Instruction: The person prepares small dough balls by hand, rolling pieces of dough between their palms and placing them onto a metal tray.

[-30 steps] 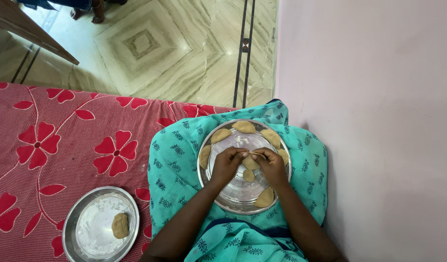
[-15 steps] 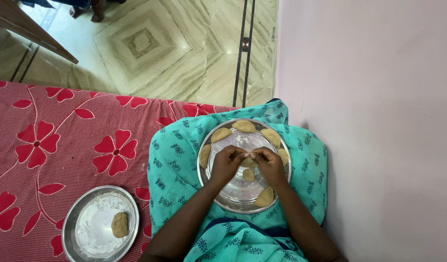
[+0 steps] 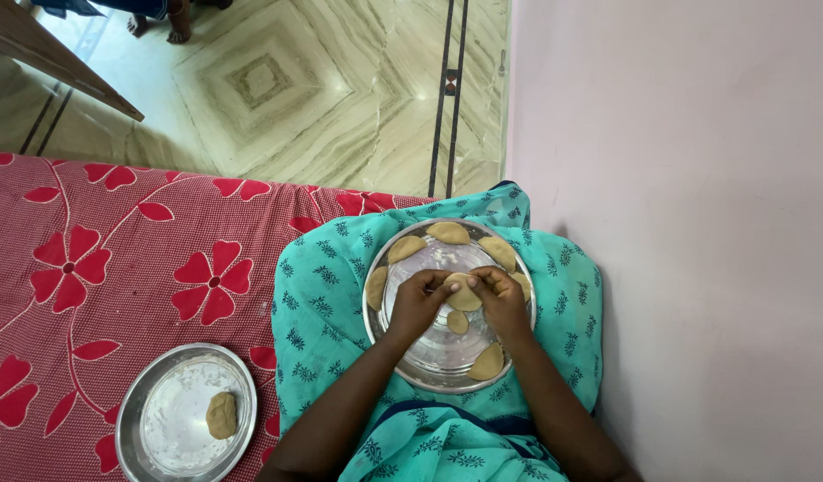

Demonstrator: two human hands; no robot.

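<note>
Over the steel plate's (image 3: 402,344) middle, left hand (image 3: 417,302) and right hand (image 3: 499,299) pinch one dough piece (image 3: 464,295) between fingertips, apparently shaping it. Finished pieces (image 3: 450,233) line the rim, leaving the centre free.

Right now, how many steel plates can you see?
2. One plate rests on the lap, under both hands; the other plate lies on the red cloth at lower left, holding one dough lump.

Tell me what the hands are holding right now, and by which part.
Both hands hold one flat round dough piece over the steel plate on the lap: left hand pinches its left edge, right hand its upper right edge.
</note>
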